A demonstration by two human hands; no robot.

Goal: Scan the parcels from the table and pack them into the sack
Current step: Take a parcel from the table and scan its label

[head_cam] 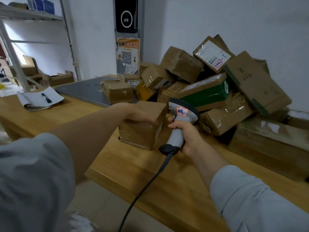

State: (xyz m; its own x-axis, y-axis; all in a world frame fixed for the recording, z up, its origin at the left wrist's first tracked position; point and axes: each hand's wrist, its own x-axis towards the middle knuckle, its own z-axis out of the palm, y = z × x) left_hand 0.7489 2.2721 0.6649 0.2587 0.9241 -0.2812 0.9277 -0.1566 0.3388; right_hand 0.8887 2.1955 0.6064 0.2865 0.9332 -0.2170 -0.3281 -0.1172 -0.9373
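Note:
A brown cardboard parcel (140,133) stands on the wooden table (117,166) near its front edge. My left hand (137,113) lies over the parcel's top and grips it. A grey handheld barcode scanner (179,124) with a black cable is held by its handle in my right hand (187,136), its head right beside the parcel's right side. Behind them a heap of cardboard parcels (209,84) is piled against the wall, one of them green (207,93). No sack is in view.
A dark flat panel (83,89) lies on the table's far side with a taped box (117,92) on it. A notepad with a pen (41,99) sits at the left. Metal shelving (33,39) stands behind. The scanner cable (142,190) hangs off the front edge.

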